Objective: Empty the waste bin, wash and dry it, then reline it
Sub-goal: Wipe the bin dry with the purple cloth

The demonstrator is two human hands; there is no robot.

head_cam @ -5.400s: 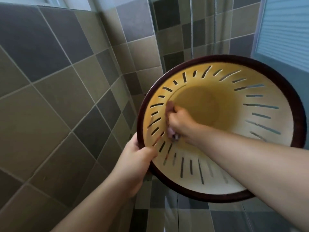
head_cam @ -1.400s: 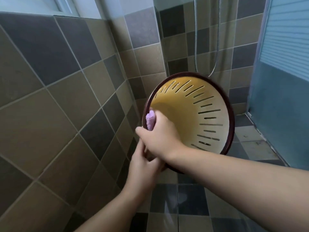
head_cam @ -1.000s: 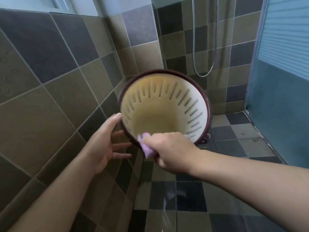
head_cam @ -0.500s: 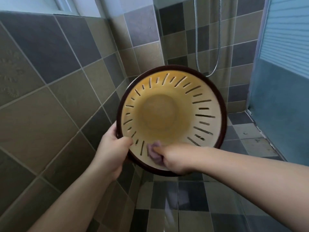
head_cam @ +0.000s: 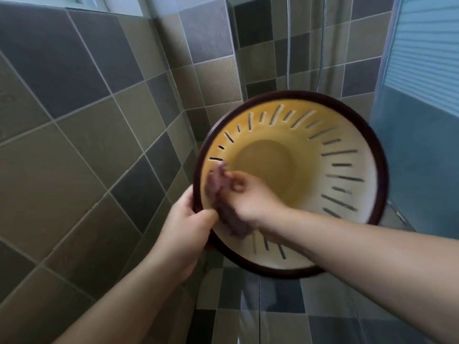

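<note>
- While the left hand (head_cam: 185, 228) grips the waste bin (head_cam: 347, 135) rim at eight o'clock, its mouth faces the person.
- Right hand (head_cam: 248, 194) pinches a purple cloth (head_cam: 224, 207) against the inner wall at nine o'clock.

Tiled wall (head_cam: 82, 150): grey and olive squares. Shower hose (head_cam: 320, 45) hangs against far wall. Blue panel (head_cam: 422, 150) at right. Tiled floor (head_cam: 280, 309), glossy.

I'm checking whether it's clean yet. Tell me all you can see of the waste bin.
The round cream-yellow plastic waste bin has a dark maroon rim and slotted walls. It is held off the floor, its empty, unlined mouth facing the camera. The left hand grips the rim; the right hand presses a purple cloth against its inner wall.
</note>
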